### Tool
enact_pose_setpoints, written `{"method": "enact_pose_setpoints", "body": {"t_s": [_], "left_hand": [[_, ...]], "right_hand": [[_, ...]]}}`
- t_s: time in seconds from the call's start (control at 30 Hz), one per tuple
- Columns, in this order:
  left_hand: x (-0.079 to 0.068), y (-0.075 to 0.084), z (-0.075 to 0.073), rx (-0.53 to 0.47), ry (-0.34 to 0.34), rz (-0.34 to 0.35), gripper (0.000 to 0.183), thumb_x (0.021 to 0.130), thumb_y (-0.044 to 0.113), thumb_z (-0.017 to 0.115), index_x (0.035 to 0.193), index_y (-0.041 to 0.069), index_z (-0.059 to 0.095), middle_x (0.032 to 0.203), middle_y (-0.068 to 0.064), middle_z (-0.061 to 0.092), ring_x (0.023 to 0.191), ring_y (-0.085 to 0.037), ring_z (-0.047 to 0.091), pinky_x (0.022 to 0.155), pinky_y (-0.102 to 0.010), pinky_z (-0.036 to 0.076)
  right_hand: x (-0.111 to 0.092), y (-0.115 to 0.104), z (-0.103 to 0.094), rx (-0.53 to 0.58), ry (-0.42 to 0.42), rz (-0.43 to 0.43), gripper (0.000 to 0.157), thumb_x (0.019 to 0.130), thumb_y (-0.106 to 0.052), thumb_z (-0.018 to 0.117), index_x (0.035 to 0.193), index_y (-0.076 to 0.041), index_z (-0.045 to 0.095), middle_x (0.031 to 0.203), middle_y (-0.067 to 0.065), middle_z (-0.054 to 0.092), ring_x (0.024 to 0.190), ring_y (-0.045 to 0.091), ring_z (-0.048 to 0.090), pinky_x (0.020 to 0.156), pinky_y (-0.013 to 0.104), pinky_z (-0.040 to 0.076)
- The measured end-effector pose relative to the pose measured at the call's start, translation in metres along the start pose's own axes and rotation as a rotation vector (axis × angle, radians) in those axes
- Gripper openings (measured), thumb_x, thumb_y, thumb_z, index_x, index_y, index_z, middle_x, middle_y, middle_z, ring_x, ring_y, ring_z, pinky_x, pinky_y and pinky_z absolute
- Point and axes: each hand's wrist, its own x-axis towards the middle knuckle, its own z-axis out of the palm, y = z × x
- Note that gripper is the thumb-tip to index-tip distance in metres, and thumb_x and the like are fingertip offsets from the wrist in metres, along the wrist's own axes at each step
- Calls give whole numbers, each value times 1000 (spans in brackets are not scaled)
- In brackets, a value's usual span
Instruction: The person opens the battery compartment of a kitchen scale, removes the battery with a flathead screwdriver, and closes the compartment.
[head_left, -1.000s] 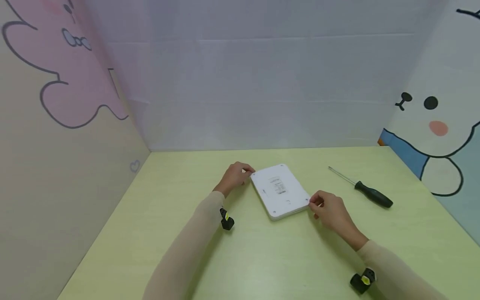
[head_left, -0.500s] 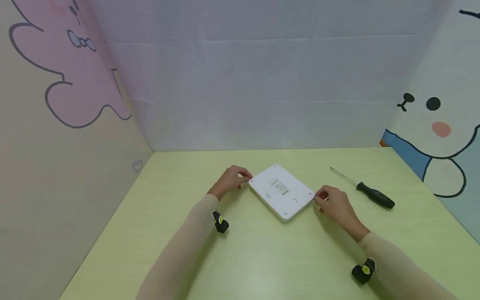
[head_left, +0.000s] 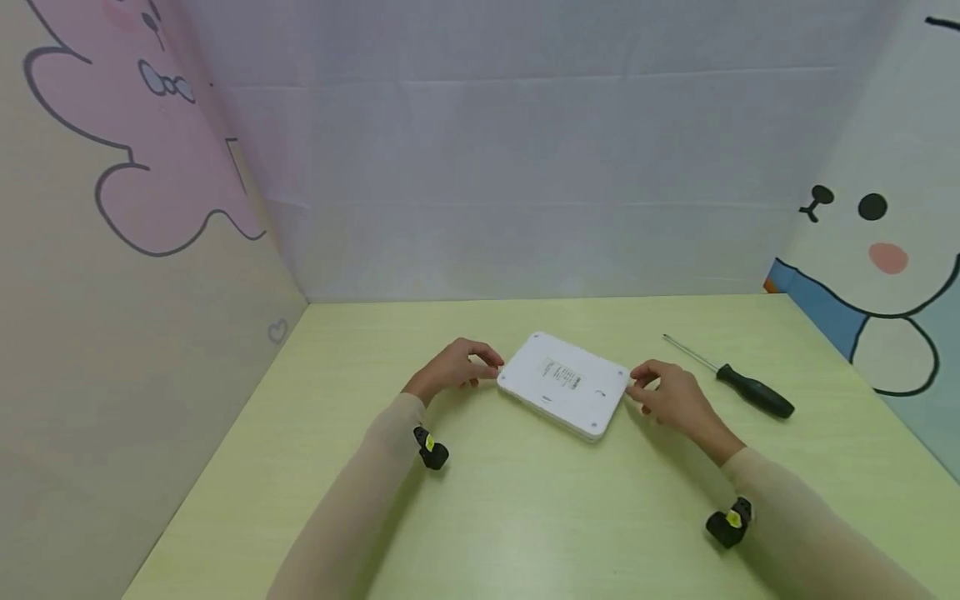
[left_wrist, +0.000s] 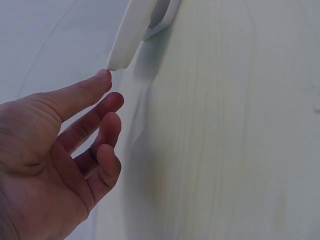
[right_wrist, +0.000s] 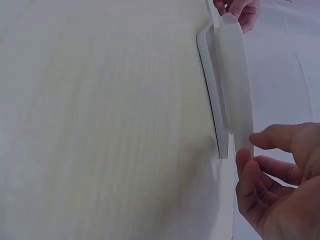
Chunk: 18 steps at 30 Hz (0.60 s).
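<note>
A flat white device [head_left: 564, 382] with rounded corners lies over the table, a printed label [head_left: 561, 374] on its upward face and a small round fitting near each corner. At its left corner my left hand [head_left: 459, 364] pinches the edge between thumb and finger; in the left wrist view a fingertip [left_wrist: 103, 75] meets the edge while the lower fingers curl loosely. My right hand [head_left: 671, 397] pinches the right corner, and the right wrist view shows fingertips [right_wrist: 244, 156] on both sides of the edge. Seen side-on there, the device [right_wrist: 239, 75] has two layers with a gap.
A screwdriver [head_left: 753, 392] with a black handle lies right of the device, its shaft pointing to the back left. The pale yellow table [head_left: 525, 517] ends at a white wall [head_left: 480, 192]. Cartoon-printed panels stand on both sides.
The device has turned clockwise between my hands. My left hand has shifted left and slightly nearer; my right hand has moved a little farther back. The screwdriver still lies in place.
</note>
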Motion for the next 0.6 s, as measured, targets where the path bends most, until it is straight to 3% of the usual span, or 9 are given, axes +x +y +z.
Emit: {"method": "enact_pose_setpoints", "body": {"t_s": [0.17,0.3,0.47,0.6], "left_hand": [[-5,0,0,3,-39,10,36,86,24,76,121,22,67,107,1,65,67,-18,56,55,-25,43],[-8,-1,1,9,-57,28,53,83,24,79,132,22,61,108,-2,65,69,-17,56,60,-27,47],[-14,1,4,41,-54,24,68,80,24,82,141,25,52,107,-2,64,79,-16,57,70,-28,51],[-18,4,8,53,-57,25,75,78,24,83,144,28,48,107,-4,64,83,-17,56,71,-27,50]], "right_hand": [[6,0,-7,-13,-136,-15,58,90,-23,69,139,2,48,118,22,60,69,16,63,53,31,51],[13,5,-13,-8,-254,-32,76,88,-32,73,148,-1,38,127,24,54,69,18,58,54,33,51],[22,10,-24,12,-396,-22,88,85,-39,76,154,-9,30,135,23,46,68,18,47,54,32,48],[30,12,-30,7,-462,-28,91,84,-40,76,156,-13,26,138,24,44,71,21,47,52,33,46]]}}
